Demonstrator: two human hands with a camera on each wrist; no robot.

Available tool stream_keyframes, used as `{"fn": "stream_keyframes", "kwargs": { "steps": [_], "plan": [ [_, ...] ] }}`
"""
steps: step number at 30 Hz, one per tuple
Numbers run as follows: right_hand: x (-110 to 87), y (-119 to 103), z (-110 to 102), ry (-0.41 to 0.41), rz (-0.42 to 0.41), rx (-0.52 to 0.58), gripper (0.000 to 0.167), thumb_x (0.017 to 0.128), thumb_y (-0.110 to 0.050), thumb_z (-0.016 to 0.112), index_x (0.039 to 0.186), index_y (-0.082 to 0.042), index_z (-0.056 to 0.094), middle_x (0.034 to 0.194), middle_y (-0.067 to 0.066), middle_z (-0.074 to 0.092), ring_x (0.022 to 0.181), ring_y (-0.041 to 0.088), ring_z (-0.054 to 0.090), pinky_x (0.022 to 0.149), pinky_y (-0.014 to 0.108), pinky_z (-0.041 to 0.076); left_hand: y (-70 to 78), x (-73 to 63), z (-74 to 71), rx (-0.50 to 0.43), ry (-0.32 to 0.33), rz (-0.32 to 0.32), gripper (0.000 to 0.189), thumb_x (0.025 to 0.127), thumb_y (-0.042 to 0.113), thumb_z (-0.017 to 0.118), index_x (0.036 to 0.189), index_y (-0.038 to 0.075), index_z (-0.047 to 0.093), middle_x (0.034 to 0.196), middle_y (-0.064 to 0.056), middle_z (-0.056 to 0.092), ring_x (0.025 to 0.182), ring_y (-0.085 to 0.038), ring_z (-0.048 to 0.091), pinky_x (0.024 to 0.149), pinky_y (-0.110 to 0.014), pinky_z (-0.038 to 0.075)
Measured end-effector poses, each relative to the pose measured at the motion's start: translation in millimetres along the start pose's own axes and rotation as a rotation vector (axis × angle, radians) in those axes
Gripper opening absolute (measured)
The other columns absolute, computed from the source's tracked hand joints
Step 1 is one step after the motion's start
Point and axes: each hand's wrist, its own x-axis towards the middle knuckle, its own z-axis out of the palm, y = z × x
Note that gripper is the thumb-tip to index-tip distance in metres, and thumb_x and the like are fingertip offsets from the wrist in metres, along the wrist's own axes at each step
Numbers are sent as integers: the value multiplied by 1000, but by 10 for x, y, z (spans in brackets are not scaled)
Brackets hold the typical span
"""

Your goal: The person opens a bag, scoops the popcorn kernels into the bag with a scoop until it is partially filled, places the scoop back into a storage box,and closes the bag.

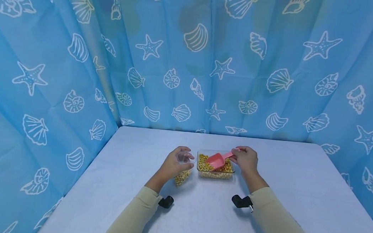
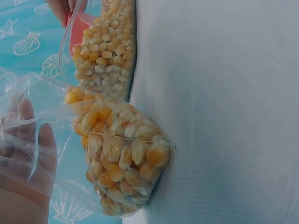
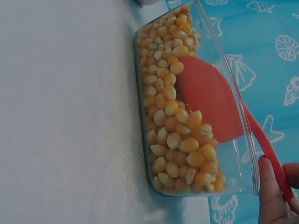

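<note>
My left hand [image 1: 170,166] curls round the mouth of a clear plastic bag [image 1: 182,178], which hangs with corn kernels in its lower part. In the left wrist view the kernels fill the bottom of the bag [image 2: 121,158], and the fingers [image 2: 44,149] show through the thin film. To its right stands a clear rectangular container [image 1: 215,175] full of yellow corn kernels [image 3: 170,140]. My right hand [image 1: 247,161] pinches the handle of a pink scoop [image 1: 216,161]. In the right wrist view the bowl of the scoop [image 3: 210,98] is dug into the kernels.
A white-covered table [image 1: 283,165] lies under everything. A blue curtain [image 1: 189,70] with white shells and starfish stands behind it and along its sides. Black wrist devices [image 1: 241,202] stick out below both sleeves.
</note>
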Motion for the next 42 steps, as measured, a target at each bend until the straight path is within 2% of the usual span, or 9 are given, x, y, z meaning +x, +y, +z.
{"fn": "stream_keyframes", "kwargs": {
  "steps": [3, 8, 11, 15, 22, 28, 31, 37, 42],
  "plan": [
    [17, 21, 41, 2, -1, -22, 34, 97, -17, 61, 127, -2, 53, 111, 16, 59, 92, 23, 65, 77, 33, 55, -2, -4, -1, -7, -3, 6, 50, 81, 23, 78, 125, 20, 53, 106, 6, 67, 100, -17, 59, 91, -41, 48],
    [1, 4, 49, -67, 20, -32, 35, 98, -17, 60, 127, 0, 52, 112, 18, 59, 91, 23, 65, 76, 29, 55, -6, -8, 0, -14, -3, 18, 48, 83, 15, 76, 124, 18, 53, 105, 5, 67, 100, -18, 59, 92, -42, 47],
    [-13, -16, 21, -113, 43, 34, 39, 98, -14, 59, 131, 4, 48, 117, 20, 56, 93, 23, 64, 77, 29, 55, 6, -12, 2, -4, -3, 25, 48, 83, 14, 76, 125, 18, 53, 104, 6, 67, 101, -18, 59, 92, -42, 47],
    [-13, -18, 3, -133, 74, 126, 43, 98, -12, 58, 135, 5, 45, 121, 21, 54, 94, 21, 63, 78, 29, 55, 26, -23, -12, 6, -6, 30, 48, 83, 16, 76, 125, 17, 53, 104, 6, 67, 102, -17, 59, 93, -42, 47],
    [-32, -23, -8, -113, 101, 179, 43, 99, -13, 57, 136, 3, 44, 124, 19, 54, 97, 21, 63, 78, 27, 54, 67, -37, -40, -4, -8, 26, 49, 82, 20, 78, 124, 17, 53, 106, 3, 67, 101, -17, 59, 92, -41, 47],
    [-38, 3, -38, -88, 131, 221, 45, 100, -13, 55, 140, 2, 42, 125, 18, 52, 102, 23, 61, 79, 27, 54, 30, -34, -47, 12, -3, 13, 49, 82, 20, 78, 124, 18, 53, 107, 2, 67, 101, -17, 59, 92, -42, 47],
    [-33, 31, -77, -93, 149, 283, 46, 101, -13, 54, 142, 3, 39, 124, 18, 52, 101, 21, 62, 81, 27, 53, 0, -27, -46, 30, 6, 6, 48, 83, 19, 77, 124, 20, 53, 107, 3, 67, 100, -16, 59, 92, -41, 47],
    [-13, 73, -156, -119, 236, 489, 49, 101, -9, 51, 145, 3, 35, 120, 14, 54, 95, 15, 65, 87, 29, 51, -8, -24, -45, 22, 9, -3, 47, 83, 17, 76, 124, 20, 53, 107, 2, 67, 100, -17, 59, 92, -43, 47],
    [-28, 61, -191, -127, 289, 585, 48, 101, -5, 51, 146, 3, 35, 115, 13, 57, 93, 15, 68, 88, 30, 50, 12, -31, -51, 21, 0, -5, 49, 83, 19, 77, 124, 20, 53, 108, 2, 67, 102, -17, 59, 94, -43, 47]
  ]
}}
